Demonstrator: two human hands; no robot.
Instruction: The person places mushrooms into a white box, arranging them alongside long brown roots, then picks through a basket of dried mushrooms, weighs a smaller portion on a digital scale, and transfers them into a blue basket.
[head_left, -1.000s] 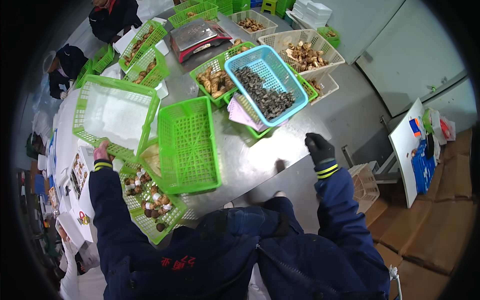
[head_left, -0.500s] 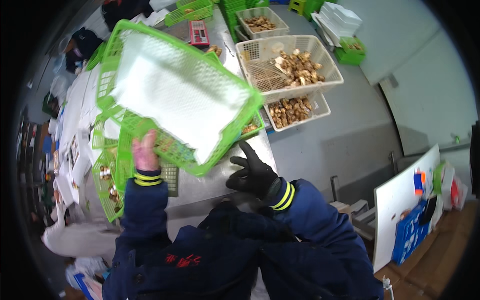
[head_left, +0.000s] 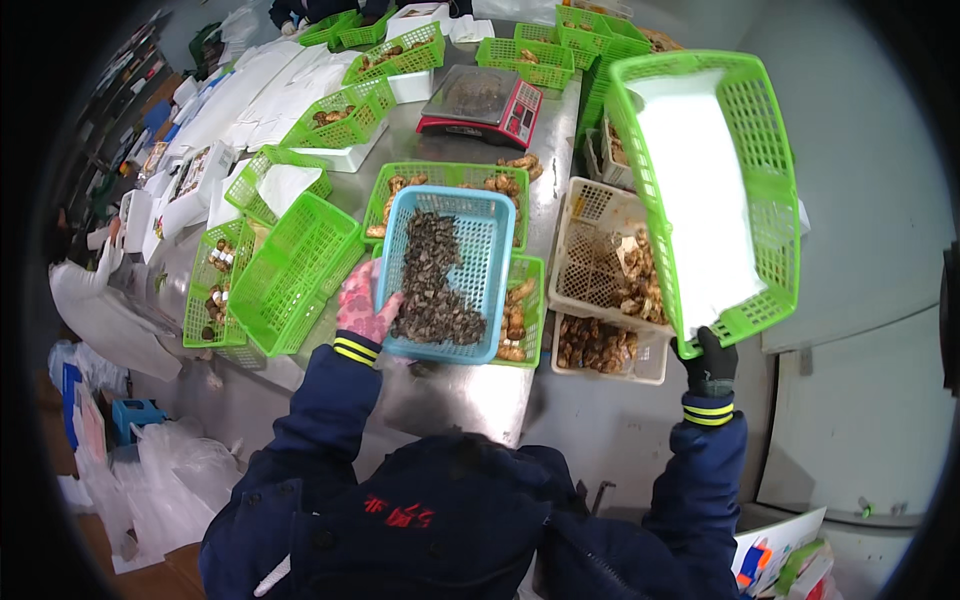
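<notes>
At the right, my right hand [head_left: 710,362] in a black glove grips the lower end of a green mesh basket [head_left: 783,200], held up and tilted, with a white liner sheet [head_left: 695,190] inside. My left hand [head_left: 367,308], in a pink patterned glove, is closed on the left rim of a light blue basket [head_left: 497,285]. Dark brown crumbly pieces [head_left: 435,290] lie in this blue basket. Beneath and behind it, partly hidden, are green baskets [head_left: 535,300] of knobbly tan mushrooms [head_left: 513,320].
A red-edged scale [head_left: 485,105] stands farther back on the steel table [head_left: 465,395]. Empty green basket [head_left: 300,270] sits at left, beside one with mushrooms [head_left: 215,290]. Stacked off-white crates [head_left: 590,280] of mushrooms stand beyond the table's right edge. Co-workers' sleeves show at the far edge.
The lined green basket has gone from in front of me to the right, now in my right hand. My left hand has closed on the blue basket, now uncovered. The view has turned.
</notes>
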